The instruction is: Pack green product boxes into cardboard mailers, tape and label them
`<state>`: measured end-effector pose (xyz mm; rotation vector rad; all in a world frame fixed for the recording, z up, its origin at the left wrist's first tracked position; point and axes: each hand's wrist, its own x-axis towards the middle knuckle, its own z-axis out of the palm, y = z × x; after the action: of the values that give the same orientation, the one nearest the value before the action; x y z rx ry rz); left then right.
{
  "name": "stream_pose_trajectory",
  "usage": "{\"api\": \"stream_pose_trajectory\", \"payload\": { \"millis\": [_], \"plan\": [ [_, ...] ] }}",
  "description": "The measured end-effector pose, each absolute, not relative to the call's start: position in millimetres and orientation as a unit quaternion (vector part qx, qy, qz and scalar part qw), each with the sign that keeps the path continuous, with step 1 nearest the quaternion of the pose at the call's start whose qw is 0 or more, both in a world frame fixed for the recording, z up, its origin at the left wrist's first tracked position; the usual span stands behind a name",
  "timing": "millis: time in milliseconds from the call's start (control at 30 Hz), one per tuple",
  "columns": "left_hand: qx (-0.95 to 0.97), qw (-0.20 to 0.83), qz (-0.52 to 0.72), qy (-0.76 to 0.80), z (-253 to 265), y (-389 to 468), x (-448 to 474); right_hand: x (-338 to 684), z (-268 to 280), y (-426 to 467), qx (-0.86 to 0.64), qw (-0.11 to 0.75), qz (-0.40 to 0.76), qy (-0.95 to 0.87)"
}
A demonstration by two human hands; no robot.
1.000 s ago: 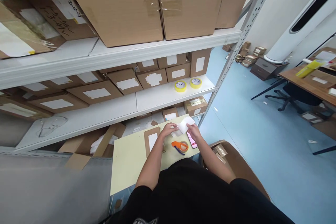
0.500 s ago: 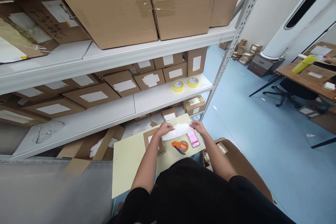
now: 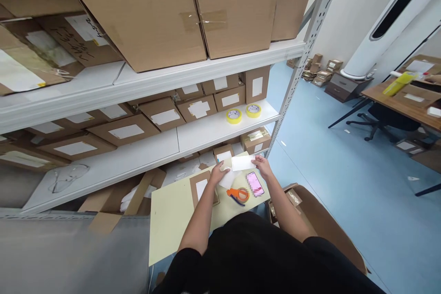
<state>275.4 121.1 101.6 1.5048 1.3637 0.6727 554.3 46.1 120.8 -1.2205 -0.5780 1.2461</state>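
My right hand (image 3: 262, 166) pinches the right end of a white rectangular paper label (image 3: 243, 162), held above the pale yellow tabletop (image 3: 168, 220). My left hand (image 3: 218, 174) is closed on a thin, whitish, see-through sheet (image 3: 228, 179) that hangs just below the label's left end; whether the two touch I cannot tell. Under my hands lies an orange-handled tape cutter or scissors-like tool (image 3: 239, 195). A phone with a pink screen (image 3: 255, 184) rests to its right. Partly behind my left forearm is a flat cardboard box (image 3: 196, 183) with a white label.
Shelves hold labelled cardboard boxes (image 3: 198, 108) and two yellow tape rolls (image 3: 234, 116). Clear glasses (image 3: 69, 178) lie at the shelf's left. An open carton (image 3: 117, 197) stands left of the table, a large carton (image 3: 320, 220) right. A desk (image 3: 389, 87) is farther right.
The white label, earlier stretched between both hands, is now in my right hand alone. My left hand has drawn slightly down with the thin sheet, which now shows apart from the label.
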Motion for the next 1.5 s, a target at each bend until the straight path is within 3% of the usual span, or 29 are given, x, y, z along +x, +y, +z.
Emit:
{"api": "stream_pose_trajectory", "payload": {
  "millis": [267,367,467,633,800,1500],
  "plan": [
    [0.514,0.585,0.359,0.514,114.0,65.4,268.0,520.0,133.2,38.0,-0.499,0.561,0.548,-0.369],
    [0.553,0.606,0.315,0.478,129.2,45.6,261.2,498.6,142.6,41.2,-0.479,0.535,0.553,-0.422],
    [0.562,0.605,0.291,0.483,136.8,31.0,256.9,472.1,151.8,45.4,-0.454,0.528,0.566,-0.441],
    [0.369,0.582,0.478,0.545,141.5,18.4,244.5,444.8,159.7,38.4,-0.495,0.541,0.524,-0.433],
    [0.269,0.544,0.56,0.564,160.1,9.4,234.0,421.9,159.9,15.8,-0.462,0.462,0.626,-0.425],
    [0.253,0.549,0.578,0.548,170.1,-0.2,240.4,399.4,168.2,-4.4,-0.448,0.482,0.624,-0.422]
  ]
}}
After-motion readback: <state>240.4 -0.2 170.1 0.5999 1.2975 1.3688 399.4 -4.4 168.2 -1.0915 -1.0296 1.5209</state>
